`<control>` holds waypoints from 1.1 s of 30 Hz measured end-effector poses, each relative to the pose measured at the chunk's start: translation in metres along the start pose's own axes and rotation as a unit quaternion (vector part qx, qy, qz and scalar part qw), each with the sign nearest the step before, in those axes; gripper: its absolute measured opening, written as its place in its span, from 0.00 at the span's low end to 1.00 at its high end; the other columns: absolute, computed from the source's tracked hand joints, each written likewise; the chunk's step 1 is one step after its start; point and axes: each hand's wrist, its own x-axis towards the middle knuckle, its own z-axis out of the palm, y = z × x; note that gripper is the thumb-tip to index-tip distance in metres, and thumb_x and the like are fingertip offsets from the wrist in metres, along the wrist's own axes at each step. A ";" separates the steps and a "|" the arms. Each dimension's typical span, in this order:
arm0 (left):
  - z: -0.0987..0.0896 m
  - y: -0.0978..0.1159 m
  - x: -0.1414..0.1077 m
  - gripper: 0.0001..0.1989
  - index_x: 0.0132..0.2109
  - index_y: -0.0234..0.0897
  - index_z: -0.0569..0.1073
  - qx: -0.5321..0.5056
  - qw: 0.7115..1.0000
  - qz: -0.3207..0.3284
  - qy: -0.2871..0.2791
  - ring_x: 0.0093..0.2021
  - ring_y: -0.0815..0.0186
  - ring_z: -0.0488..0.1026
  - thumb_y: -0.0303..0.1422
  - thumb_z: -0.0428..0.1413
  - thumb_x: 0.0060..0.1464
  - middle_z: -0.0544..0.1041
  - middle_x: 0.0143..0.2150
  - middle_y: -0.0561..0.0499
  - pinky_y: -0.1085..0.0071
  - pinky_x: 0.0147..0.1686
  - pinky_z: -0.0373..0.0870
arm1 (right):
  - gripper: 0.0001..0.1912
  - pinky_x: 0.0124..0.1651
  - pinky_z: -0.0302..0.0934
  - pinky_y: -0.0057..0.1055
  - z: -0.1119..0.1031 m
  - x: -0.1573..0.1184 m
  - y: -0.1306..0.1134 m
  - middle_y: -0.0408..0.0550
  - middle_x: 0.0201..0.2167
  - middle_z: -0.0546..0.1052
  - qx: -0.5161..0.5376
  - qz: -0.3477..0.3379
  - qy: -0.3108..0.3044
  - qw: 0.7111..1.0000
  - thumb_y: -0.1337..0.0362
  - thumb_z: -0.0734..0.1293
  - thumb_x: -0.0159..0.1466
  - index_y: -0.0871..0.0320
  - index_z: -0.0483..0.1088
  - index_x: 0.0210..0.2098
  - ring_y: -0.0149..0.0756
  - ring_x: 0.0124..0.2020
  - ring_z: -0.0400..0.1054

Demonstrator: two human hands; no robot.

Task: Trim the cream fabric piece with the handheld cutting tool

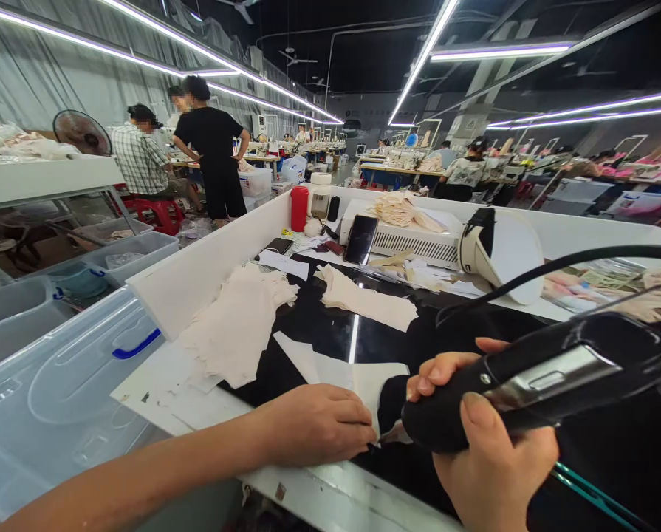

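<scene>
Gripping a black corded hand iron [535, 380] in the right hand [490, 458], nose just beside the left fingertips. Pressing flat with the left hand [316, 425], pinning a white fabric piece [363, 380]. Risking, likely, a burnt fingertip or scorched cloth.

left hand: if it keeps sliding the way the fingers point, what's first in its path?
The left hand points right, fingertips pinning a pale fabric piece. First in line is probably the nose of the black handheld tool gripped by the right hand; depth there is unclear.
</scene>
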 end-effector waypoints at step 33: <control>-0.018 0.006 0.015 0.10 0.54 0.33 0.75 -0.019 0.999 -0.037 -0.022 0.47 0.63 0.78 0.32 0.53 0.73 0.81 0.47 0.46 0.64 0.57 0.74 | 0.22 0.32 0.69 0.33 -0.044 0.040 0.013 0.40 0.32 0.76 -0.067 -0.045 0.062 0.995 0.58 0.77 0.64 0.50 0.69 0.55 0.35 0.29 0.69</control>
